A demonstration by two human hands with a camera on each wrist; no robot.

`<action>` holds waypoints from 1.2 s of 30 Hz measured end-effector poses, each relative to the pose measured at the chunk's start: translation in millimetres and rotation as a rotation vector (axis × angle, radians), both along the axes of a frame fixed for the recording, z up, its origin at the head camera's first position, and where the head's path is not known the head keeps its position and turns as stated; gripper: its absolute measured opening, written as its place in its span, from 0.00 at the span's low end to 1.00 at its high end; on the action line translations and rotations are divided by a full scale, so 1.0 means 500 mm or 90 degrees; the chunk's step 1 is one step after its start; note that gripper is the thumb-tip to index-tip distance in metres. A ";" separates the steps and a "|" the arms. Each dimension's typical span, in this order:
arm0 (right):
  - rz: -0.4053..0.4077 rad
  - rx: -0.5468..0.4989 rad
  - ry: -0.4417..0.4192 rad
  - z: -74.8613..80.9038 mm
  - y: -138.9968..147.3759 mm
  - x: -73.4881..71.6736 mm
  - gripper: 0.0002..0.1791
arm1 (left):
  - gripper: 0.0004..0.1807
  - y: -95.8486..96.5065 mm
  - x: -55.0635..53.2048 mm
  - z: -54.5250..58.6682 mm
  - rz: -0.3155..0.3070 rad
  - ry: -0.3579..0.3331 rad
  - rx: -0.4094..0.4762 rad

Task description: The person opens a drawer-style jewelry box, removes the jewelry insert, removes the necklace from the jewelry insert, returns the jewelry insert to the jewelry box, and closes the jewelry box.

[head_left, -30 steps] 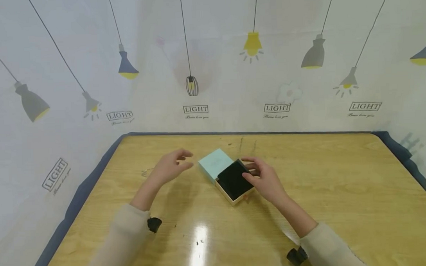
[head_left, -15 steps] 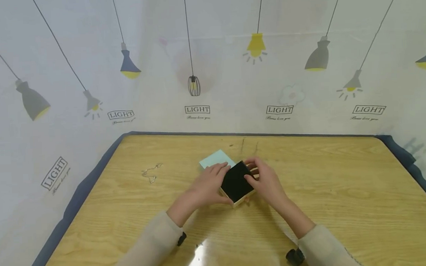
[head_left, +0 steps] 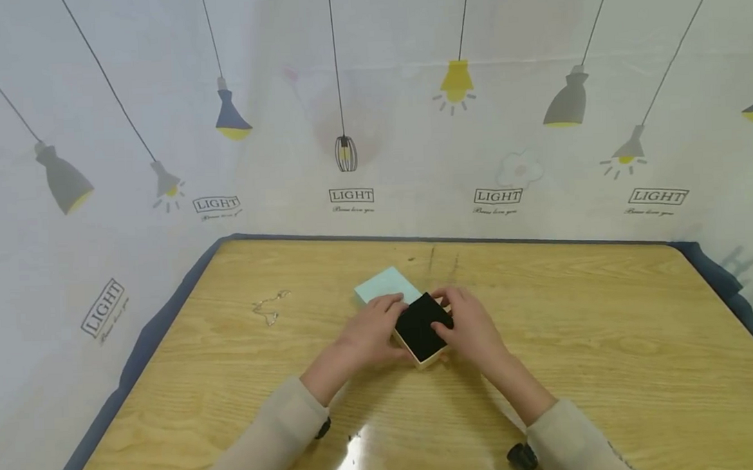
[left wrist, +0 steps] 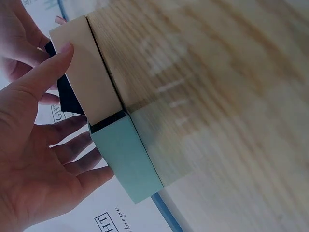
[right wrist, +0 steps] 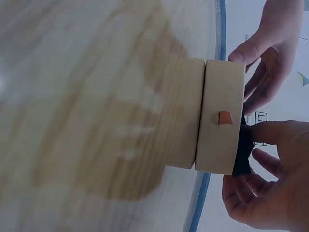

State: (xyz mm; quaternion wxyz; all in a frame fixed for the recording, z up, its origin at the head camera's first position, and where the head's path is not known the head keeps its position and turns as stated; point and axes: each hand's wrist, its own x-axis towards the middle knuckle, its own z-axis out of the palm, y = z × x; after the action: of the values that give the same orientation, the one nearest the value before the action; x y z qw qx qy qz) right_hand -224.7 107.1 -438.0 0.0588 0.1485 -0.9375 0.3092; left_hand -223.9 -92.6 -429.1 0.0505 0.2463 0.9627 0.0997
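A drawer-style jewelry box stands on the table in the head view, its cream drawer (left wrist: pixel 87 67) pulled partly out of a mint sleeve (head_left: pixel 387 284). A black pad (head_left: pixel 422 327) lies over the drawer; in the right wrist view its edge sticks up above the rim. My left hand (head_left: pixel 369 334) holds the box, thumb on the drawer's side and fingers around by the sleeve. At the opposite side my right hand (head_left: pixel 473 330) pinches the pad between thumb and fingers. An orange pull tab (right wrist: pixel 225 118) shows on the drawer's front. What lies under the pad is hidden.
A thin silver chain (head_left: pixel 268 310) lies on the wooden table (head_left: pixel 604 324), left of the box. Behind the table hangs a white sheet (head_left: pixel 397 123) printed with lamps. Black wrist cameras (head_left: pixel 522 458) sit below both sleeves.
My left hand has come right, from beside the box onto the drawer and sleeve. My right hand stays at the pad, its thumb now farther over it. The pad lies flatter over the drawer.
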 end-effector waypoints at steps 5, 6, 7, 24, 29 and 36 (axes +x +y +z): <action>-0.004 0.049 0.016 -0.009 -0.002 0.001 0.20 | 0.47 0.002 0.001 0.002 0.006 -0.005 0.005; -0.003 0.057 0.018 -0.010 -0.003 0.002 0.19 | 0.47 0.001 0.001 0.002 0.008 -0.008 0.004; 0.001 0.065 0.021 -0.011 -0.003 0.002 0.19 | 0.47 0.001 0.001 0.001 0.009 -0.010 0.004; 0.050 0.148 -0.028 0.006 -0.009 0.006 0.24 | 0.45 0.001 -0.004 0.004 0.015 -0.012 -0.012; 0.050 0.143 -0.054 0.008 -0.010 0.006 0.26 | 0.44 0.002 -0.004 0.006 0.016 -0.016 -0.011; 0.048 0.165 -0.075 0.013 -0.013 0.013 0.32 | 0.43 0.001 -0.012 0.006 0.016 -0.020 -0.018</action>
State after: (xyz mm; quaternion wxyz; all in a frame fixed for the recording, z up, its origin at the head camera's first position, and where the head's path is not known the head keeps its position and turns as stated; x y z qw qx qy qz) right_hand -218.2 100.8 -431.5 -0.0277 0.1713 -0.9652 0.1955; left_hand -229.8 -92.3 -426.3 0.0676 0.2317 0.9662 0.0909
